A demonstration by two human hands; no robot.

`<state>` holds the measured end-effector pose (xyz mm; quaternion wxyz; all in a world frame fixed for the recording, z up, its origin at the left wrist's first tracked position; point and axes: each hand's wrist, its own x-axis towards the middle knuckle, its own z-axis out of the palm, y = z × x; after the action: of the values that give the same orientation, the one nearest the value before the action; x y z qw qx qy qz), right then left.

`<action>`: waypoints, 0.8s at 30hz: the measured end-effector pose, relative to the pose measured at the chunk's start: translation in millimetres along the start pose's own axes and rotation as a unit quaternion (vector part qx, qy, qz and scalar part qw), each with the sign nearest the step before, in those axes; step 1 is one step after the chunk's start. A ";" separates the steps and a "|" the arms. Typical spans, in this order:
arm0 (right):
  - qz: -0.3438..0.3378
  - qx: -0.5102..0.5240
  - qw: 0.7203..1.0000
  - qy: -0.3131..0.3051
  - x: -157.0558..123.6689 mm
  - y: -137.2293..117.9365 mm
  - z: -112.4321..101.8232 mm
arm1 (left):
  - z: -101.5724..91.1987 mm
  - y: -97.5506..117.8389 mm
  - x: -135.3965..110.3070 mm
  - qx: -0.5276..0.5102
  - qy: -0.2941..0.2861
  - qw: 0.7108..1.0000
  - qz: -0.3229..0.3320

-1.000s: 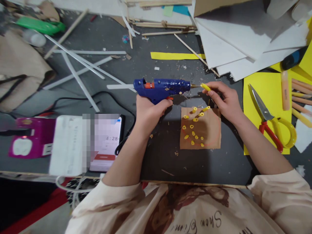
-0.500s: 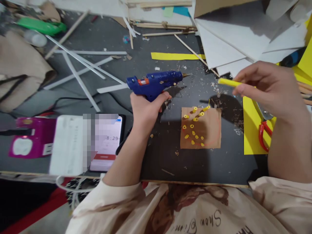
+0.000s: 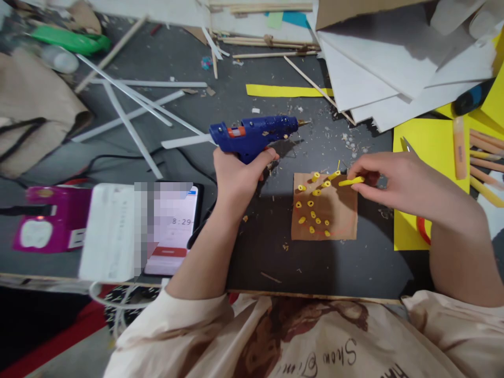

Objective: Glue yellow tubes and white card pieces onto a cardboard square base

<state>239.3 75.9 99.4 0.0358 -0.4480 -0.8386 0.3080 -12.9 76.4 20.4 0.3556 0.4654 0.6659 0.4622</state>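
Observation:
My left hand (image 3: 236, 176) grips a blue glue gun (image 3: 254, 134) by its handle, nozzle pointing right, above the dark table. My right hand (image 3: 397, 181) pinches a thin yellow paper roll (image 3: 352, 181) and holds it just over the top right corner of a brown cardboard square (image 3: 342, 212). Several short yellow paper rolls (image 3: 313, 205) stand glued on the left half of that square.
A phone (image 3: 173, 228) and a white box (image 3: 106, 231) lie at the left front. White strips (image 3: 129, 113) cross the back left. White sheets (image 3: 378, 68) are stacked at the back right. Yellow paper (image 3: 429, 139), partly hidden scissors and pencils (image 3: 486, 152) lie right.
My right hand came down from mid-air with the yellow roll to the cardboard's corner. Earlier the roll's end touched the gun's nozzle; the gun has since drawn back left.

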 end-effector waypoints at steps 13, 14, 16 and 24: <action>-0.056 -0.080 0.995 -0.005 5.0 -5.3 10.0 | 0.4 -0.8 -0.4 0.005 0.007 1.000 -0.001; -0.053 -0.081 0.995 -0.007 5.0 -5.4 10.2 | 0.4 -0.9 -0.5 0.005 0.007 1.000 0.001; -0.046 -0.082 0.996 -0.010 4.9 -5.2 10.7 | 0.4 -1.3 -0.4 -0.001 0.008 1.000 0.001; -0.036 -0.074 0.997 -0.015 5.3 -3.9 13.5 | 0.6 -2.8 0.8 0.005 0.005 1.000 -0.005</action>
<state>228.8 71.9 89.5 0.0014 -0.4141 -0.8751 0.2506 -13.5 76.9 17.5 0.3524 0.4617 0.6718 0.4597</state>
